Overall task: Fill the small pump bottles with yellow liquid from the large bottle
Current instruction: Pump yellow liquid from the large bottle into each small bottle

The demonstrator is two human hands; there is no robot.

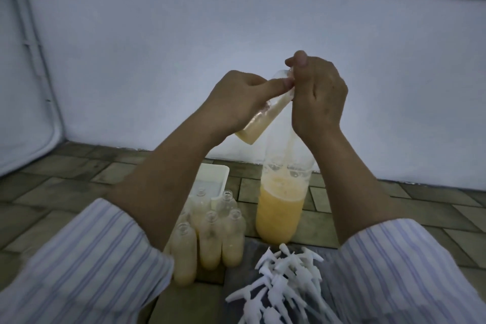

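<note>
Two hands [236,97] raised — tiled floor [79,181], white wall [184,47] behind.

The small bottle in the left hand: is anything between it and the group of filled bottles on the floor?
Nothing visible blocks it. The small bottle is held tilted in the left hand, above the filled bottles; only the person's own left forearm lies across that path.

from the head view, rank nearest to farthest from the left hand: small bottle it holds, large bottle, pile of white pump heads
1. Small bottle: gripped in the left hand, tilted, raised in the air.
2. Large bottle: standing on the floor below and to the right.
3. White pump heads: heaped lowest in view, close to the person.
</note>
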